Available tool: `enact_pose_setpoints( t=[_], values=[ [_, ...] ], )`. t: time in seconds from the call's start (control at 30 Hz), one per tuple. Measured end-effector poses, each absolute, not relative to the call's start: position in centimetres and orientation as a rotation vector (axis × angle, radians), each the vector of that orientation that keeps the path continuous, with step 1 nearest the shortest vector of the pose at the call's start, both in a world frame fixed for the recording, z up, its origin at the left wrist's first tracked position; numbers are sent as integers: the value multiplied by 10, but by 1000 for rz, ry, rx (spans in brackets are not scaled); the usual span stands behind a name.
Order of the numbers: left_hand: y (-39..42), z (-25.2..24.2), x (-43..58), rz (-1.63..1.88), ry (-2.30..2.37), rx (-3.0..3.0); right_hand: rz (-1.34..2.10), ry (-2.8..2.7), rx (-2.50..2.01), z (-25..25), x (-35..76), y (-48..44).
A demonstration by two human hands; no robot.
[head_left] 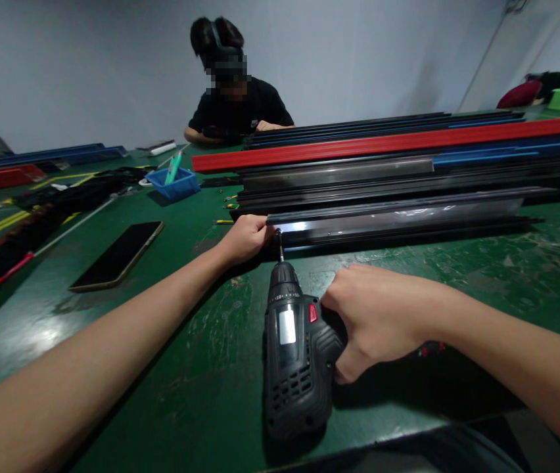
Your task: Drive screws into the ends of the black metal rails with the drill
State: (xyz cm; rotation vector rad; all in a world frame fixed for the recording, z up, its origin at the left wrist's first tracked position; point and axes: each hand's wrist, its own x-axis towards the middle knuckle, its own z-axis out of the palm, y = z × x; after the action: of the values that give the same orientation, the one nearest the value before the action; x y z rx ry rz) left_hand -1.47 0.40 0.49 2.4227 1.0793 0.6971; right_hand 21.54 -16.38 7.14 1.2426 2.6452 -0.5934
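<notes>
A black cordless drill point(292, 355) lies on its side in my right hand point(383, 322), whose fingers wrap round its handle. The bit points away from me and reaches the near end of a long black profile point(388, 220) with a clear strip along it. Light from the drill falls on that end. My left hand point(248, 238) grips the profile's left end beside the bit tip. Whether a screw sits at the tip is too small to tell. A yellow-green wire end point(224, 222) sticks out just left of my left hand.
Behind the profile lie stacked black profiles and a red bar point(383, 144). To the left are a phone point(118, 255), a blue tray point(175, 186) holding a green-handled tool, and bundled wires point(23, 230). A person point(235, 105) sits across the green table point(201, 368).
</notes>
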Motion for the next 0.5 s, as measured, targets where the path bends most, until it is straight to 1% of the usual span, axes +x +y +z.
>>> enact_pose_setpoints(
  t=[0.5],
  values=[
    [4, 5, -15, 717, 1059, 2425, -607, 2654, 1260, 71, 215, -164]
  ],
)
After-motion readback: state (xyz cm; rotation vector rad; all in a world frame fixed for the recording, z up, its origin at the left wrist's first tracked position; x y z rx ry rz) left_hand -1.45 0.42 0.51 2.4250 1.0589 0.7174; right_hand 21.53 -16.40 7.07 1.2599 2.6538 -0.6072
